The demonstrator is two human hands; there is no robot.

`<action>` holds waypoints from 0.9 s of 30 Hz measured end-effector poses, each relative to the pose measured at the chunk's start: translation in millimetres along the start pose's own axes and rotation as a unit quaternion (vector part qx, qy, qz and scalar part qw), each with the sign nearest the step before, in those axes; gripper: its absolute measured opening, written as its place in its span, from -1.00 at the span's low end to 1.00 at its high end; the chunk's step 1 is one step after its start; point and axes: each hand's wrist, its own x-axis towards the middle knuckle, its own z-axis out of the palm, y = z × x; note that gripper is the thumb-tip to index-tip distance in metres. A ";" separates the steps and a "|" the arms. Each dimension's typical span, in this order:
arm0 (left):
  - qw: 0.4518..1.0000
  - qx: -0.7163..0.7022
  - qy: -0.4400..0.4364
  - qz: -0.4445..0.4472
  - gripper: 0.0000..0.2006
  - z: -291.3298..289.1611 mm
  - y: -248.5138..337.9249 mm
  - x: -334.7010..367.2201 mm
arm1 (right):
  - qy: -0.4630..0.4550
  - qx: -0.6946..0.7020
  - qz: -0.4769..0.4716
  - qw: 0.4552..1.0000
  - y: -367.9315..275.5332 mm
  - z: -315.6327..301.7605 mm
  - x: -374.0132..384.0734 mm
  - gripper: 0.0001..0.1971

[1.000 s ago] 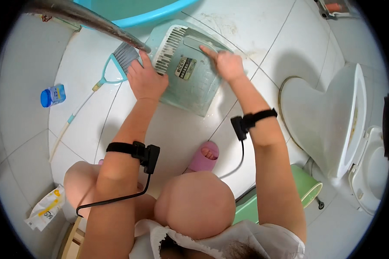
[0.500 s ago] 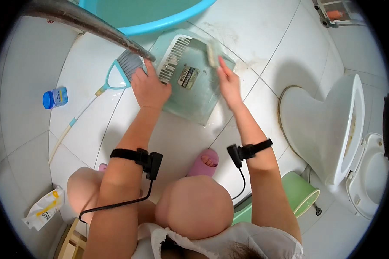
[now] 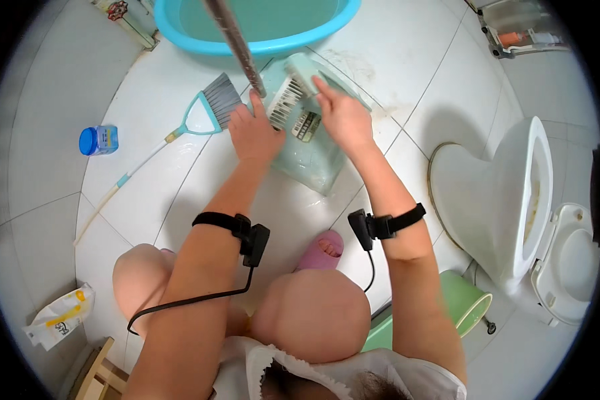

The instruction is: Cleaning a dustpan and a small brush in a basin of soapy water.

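White ceramic toilet (image 3: 470, 177), one: half past three from the translucent pale-green plastic dustpan (image 3: 313, 163). Tile showed between the two; I judged that flank the roomiest.

Oval bright-blue plastic basin (image 3: 267, 48), one: eleven o'clock, its rim close to the dustpan's top edge, so I counted little clearance there.

The dustpan itself: on the tiles, between the hands, a row of white plastic teeth (image 3: 287, 103) along its left part. A dark, worn metal pole (image 3: 237, 37) met its ten o'clock edge; the pole had swung from a ten o'clock lean to eleven.

Grey-bristled broom with a light-blue plastic frame (image 3: 222, 100), one: ten o'clock, bristles just beside the left fingers, cramping that side.

Bare right hand (image 3: 347, 123), one: moved in from the dustpan's right edge, fingers bent at the flap; whether they pinched it, I could not tell.

Bare left hand (image 3: 257, 137), one: nine o'clock, index at the pole's foot, other fingers curled; grip uncertain.

Pale-green plastic flap (image 3: 305, 72), one: twelve o'clock, raised, blurred, now nearer the teeth than half a second earlier. I took it that the right was working this piece, the left steadying.

Blue-lidded plastic jar (image 3: 100, 141), one: nine o'clock, well apart.
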 end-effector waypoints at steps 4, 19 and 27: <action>1.000 0.008 0.023 0.016 -0.06 1.6 1.6 -18.6 | -0.097 -0.207 -0.089 0.970 -3.8 4.0 -14.1 -0.61; 0.997 -0.051 0.041 0.042 -0.11 4.3 -2.7 -22.3 | -0.027 -0.215 -0.081 0.973 -3.4 28.6 -12.5 -0.58; 0.995 -0.054 0.026 0.078 -0.04 -2.2 -3.4 -20.4 | 0.039 -0.148 -0.050 0.987 24.8 20.6 -1.0 -0.60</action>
